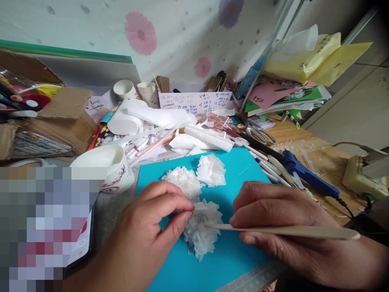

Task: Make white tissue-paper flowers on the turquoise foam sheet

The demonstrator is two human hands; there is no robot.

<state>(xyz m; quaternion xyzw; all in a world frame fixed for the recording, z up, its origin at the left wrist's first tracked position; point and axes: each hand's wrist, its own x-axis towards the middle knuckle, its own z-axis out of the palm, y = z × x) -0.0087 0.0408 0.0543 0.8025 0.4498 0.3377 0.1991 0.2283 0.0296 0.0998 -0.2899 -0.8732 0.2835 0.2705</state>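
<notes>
A ruffled white tissue-paper flower (203,239) lies on a bright blue sheet (243,263). My left hand (158,223) pinches its upper left edge between thumb and fingers. A pale wooden stick (282,231) is gripped in my right hand (276,211), thick end to the right. Its thin tip touches the middle of the flower; whether the tip carries anything I cannot tell. Just behind the left fingertips sits a second ruffled paper flower (182,180). Beside that one, a looser white paper flower (211,170) rests on the same sheet.
A paper bowl (118,170) and a partly blurred phone (82,239) are at the left. Rolled white paper (209,138), pens and scissors (260,135) crowd the back. On the right lie a blue glue gun (306,174) and a power strip (364,178). A cardboard box (63,117) stands back left.
</notes>
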